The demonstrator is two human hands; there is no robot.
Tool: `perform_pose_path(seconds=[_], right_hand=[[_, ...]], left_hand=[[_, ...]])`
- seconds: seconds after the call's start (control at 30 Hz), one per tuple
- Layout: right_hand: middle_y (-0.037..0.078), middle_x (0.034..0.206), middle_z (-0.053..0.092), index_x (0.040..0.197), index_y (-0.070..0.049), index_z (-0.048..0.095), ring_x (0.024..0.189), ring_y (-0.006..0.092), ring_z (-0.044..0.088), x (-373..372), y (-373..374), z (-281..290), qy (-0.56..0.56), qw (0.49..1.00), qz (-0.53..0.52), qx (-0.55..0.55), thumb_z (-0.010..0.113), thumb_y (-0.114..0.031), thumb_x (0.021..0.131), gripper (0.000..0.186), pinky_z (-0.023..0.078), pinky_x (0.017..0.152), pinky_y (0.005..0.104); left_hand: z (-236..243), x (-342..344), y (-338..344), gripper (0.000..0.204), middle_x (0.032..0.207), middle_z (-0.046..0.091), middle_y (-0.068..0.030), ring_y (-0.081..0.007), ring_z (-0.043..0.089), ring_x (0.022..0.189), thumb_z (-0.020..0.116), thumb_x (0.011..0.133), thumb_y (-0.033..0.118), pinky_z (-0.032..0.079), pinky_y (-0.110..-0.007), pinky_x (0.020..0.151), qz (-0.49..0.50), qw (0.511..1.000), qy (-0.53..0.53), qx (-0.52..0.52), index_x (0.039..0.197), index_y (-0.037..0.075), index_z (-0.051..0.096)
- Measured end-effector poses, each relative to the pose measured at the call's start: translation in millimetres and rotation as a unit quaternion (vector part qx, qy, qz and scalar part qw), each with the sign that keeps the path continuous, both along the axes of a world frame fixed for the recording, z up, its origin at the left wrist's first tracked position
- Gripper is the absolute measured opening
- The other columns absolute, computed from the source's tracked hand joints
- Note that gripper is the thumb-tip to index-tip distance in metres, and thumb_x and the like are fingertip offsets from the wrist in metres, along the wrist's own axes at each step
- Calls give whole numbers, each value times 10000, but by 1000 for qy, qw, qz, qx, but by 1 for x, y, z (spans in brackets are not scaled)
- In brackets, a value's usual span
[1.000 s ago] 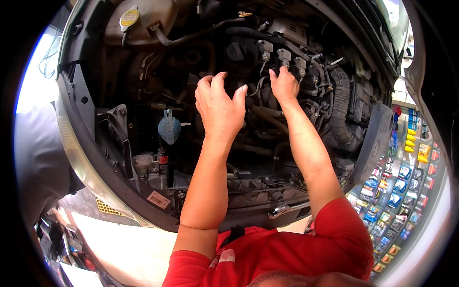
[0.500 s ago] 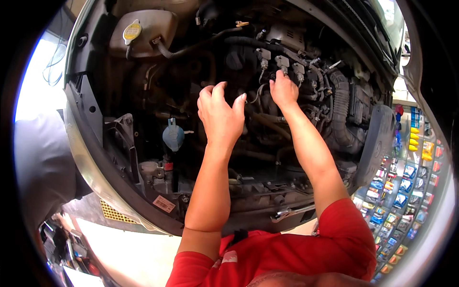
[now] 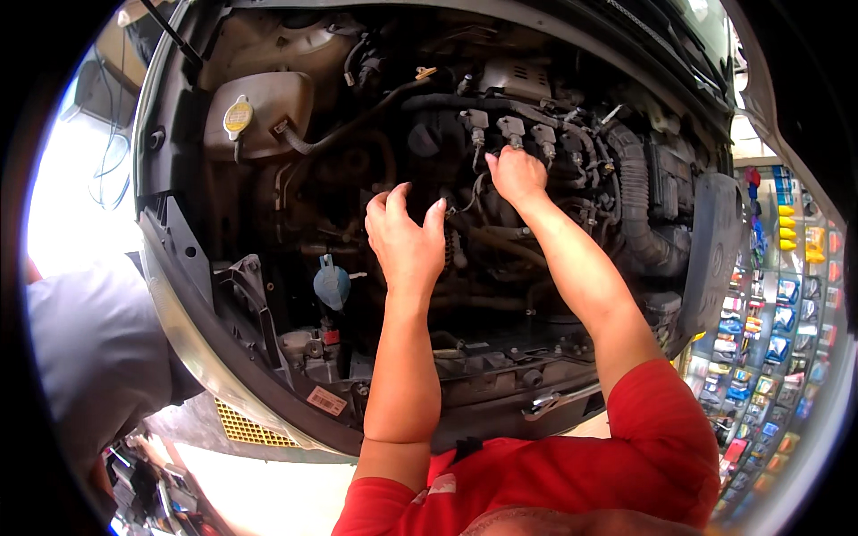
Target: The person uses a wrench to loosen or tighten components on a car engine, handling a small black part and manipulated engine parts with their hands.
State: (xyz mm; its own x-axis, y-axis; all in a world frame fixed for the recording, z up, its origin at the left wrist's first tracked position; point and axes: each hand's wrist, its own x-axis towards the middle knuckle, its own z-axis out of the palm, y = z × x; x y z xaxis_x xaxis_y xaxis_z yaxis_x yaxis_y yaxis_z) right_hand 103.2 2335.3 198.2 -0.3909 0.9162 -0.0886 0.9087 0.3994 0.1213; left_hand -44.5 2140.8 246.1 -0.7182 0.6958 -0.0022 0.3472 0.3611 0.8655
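Over the engine bay, my right hand (image 3: 520, 176) is curled, its fingertips at the lower end of the middle ignition coil (image 3: 510, 129). What its fingers grip there is hidden by the hand. Another ignition coil (image 3: 475, 121) stands to the left with a wire running down from its plug, and a third coil (image 3: 544, 137) sits close on the right. My left hand (image 3: 405, 243) is open over the dark engine, fingers bent and thumb apart, with nothing in it. A thin cable (image 3: 478, 192) runs between the two hands, near my left thumb.
A coolant tank (image 3: 277, 112) with a yellow-labelled cap is at the far left, a blue filler cap (image 3: 332, 284) nearer. A ribbed air hose (image 3: 636, 192) lies right. Another person's grey clothing (image 3: 98, 335) shows at left. Shelves of small packages (image 3: 760, 357) stand beyond the car at right.
The view has shifted, so the engine bay sits slightly lower in it. My right hand stays at the middle coil; my left hand remains open over the engine.
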Motion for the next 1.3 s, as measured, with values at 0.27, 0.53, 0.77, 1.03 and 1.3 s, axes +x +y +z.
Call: perform_pose_path(seconds=[0.27,0.53,0.77,1.03,1.3], right_hand=[[214,974,700,988,2,633,880,375,711,0,3,-4,9,1000,-2,-11,645,-378,934,384,573,763,461],[204,1048,709,1015,-11,663,948,345,716,3,5,-2,-6,1000,-11,-26,660,-394,921,395,581,806,433],[204,1044,698,1076,-12,612,937,345,719,5,8,-13,-9,1000,6,5,661,-366,928,386,587,790,435],[191,1013,705,1079,-14,626,931,337,725,6,8,-3,-13,1000,2,-4,648,-354,940,368,589,781,425],[245,1086,671,1111,15,588,921,387,719,0,6,-7,-18,1000,-12,2,609,-286,951,341,590,799,463]], left_hand=[[0,-1,-2,517,1264,568,-200,-376,545,1197,803,830,279,448,-439,1028,-3,1000,10,-9,1233,2,637],[1,1,3,519,1244,575,-197,-371,557,1180,804,834,289,456,-435,1015,-7,1000,15,2,1235,4,637],[2,1,3,521,1233,569,-206,-377,550,1163,801,832,274,453,-445,1009,-15,1000,3,6,1242,2,630],[1,4,4,512,1269,578,-207,-388,563,1188,781,846,265,460,-435,1021,-53,997,20,-51,1253,-3,627],[14,1,-5,612,1218,652,-249,-389,618,1148,773,841,280,509,-448,966,-387,891,-21,-236,1345,1,567]])
